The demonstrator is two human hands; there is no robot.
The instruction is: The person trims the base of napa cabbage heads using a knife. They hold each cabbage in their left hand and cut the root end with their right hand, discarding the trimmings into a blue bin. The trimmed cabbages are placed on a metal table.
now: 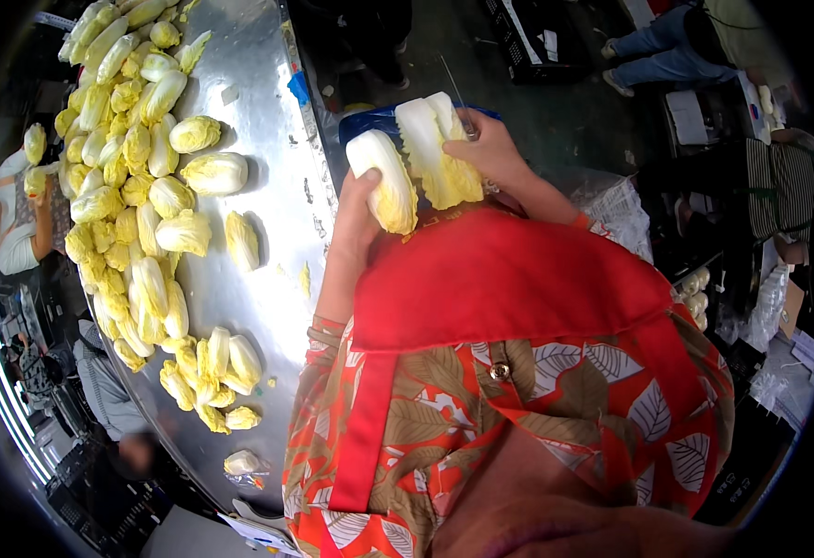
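Note:
My left hand point(360, 206) grips a small napa cabbage point(384, 183), white at the stem end and yellow at the leaf tips. Beside it, my right hand point(487, 148) pinches detached cabbage leaves point(431, 150) with pale, broad ribs. A thin-bladed knife point(455, 87) is also in the right hand, its blade pointing away from me. The cabbage and the leaves are held close together in front of my red apron point(511, 279). Behind them shows part of a blue plastic-lined container point(372, 120); its contents are mostly hidden.
A metal table point(267, 195) on my left bears a large heap of napa cabbages point(131, 153). One wrapped cabbage point(241, 463) lies near its closer end. Co-workers stand across the table and at right. A black crate point(536, 42) sits on the floor ahead; clear plastic bags point(612, 209) are at right.

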